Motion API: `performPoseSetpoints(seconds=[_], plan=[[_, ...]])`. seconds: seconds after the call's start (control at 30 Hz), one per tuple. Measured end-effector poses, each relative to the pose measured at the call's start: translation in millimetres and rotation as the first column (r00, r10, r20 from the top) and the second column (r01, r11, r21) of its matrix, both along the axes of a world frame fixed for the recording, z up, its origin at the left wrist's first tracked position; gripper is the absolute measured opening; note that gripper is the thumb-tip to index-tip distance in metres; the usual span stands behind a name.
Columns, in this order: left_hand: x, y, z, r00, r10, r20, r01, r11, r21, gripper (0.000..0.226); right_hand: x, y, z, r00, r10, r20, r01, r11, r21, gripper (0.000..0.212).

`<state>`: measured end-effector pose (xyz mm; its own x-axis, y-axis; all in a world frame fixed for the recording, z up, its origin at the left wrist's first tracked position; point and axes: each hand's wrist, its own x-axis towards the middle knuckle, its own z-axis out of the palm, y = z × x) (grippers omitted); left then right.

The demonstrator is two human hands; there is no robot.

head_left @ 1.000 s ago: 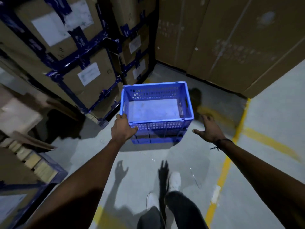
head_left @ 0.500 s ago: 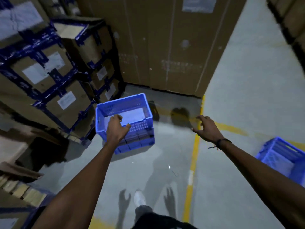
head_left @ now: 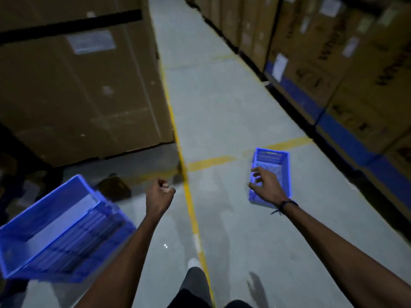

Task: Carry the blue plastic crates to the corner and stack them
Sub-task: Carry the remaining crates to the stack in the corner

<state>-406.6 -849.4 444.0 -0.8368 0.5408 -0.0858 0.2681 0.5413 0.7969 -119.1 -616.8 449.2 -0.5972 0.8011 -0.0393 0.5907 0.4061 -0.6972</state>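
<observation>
**Two hands free, crates lying on either side of the yellow line**

Two groups of blue crates are showing. At 8 o'clock the stacked blue crates (head_left: 60,232) are sitting on the grey floor (head_left: 222,103); the picture is too blurred there to count the crates in the stack, and a pale sheet is lying inside the top one. At 2 o'clock a single blue crate (head_left: 272,172) is standing alone on the floor, its long side running up the aisle.

Two hands are reaching forward, neither touching a crate. The left hand (head_left: 159,195) is hanging at centre with its fingers curled loosely inward, holding nothing. The right hand (head_left: 265,185) is hovering in front of the single blue crate with fingers spread and slightly bent, also holding nothing; a dark wristband (head_left: 284,205) is circling its wrist.

One long yellow floor line (head_left: 189,196) is running from 6 toward 12 o'clock between the hands, with short yellow cross marks branching right.

A large cardboard box (head_left: 84,85) is walling off 10 o'clock, its lower edge meeting the floor just behind the stack. Racked cartons (head_left: 333,63) are lining the right side from 1 to 3 o'clock. Between them an open aisle is stretching toward 12 o'clock. One white shoe (head_left: 194,262) is showing at 6 o'clock.
</observation>
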Motion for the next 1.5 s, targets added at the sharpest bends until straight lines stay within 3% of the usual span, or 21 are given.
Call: performPoseSetpoints(seconds=[0.23,0.43,0.73,0.93,1.13,1.3,1.5], plan=[[60,163,-18,0.958,-0.284,0.042,0.285,0.958,-0.021,0.025,109,79,-28,0.957,-0.288,0.037,0.290,0.954,-0.076,0.043],[78,313,-44,0.903,-0.417,0.104,0.421,0.907,-0.015,0.023,157,150,-46,0.872,-0.485,0.069,0.490,0.864,-0.115,0.040],[107,488,-66,0.801,-0.571,0.180,0.582,0.813,-0.014,0.019,177,262,-39,0.781,-0.613,0.120,0.624,0.766,-0.154,0.036],[125,552,-86,0.803,-0.564,0.193,0.577,0.816,-0.015,0.018,185,346,-47,0.795,-0.593,0.130,0.607,0.780,-0.151,0.034],[160,595,-101,0.860,-0.464,0.212,0.484,0.874,-0.050,0.018,205,436,-62,0.867,-0.477,0.144,0.496,0.852,-0.167,0.034],[207,627,-110,0.919,-0.331,0.212,0.357,0.930,-0.093,0.020,239,516,-73,0.930,-0.336,0.150,0.359,0.919,-0.165,0.033],[263,653,-115,0.965,-0.044,0.259,0.074,0.992,-0.106,0.020,263,612,-78,0.979,-0.098,0.180,0.130,0.976,-0.173,0.032]])
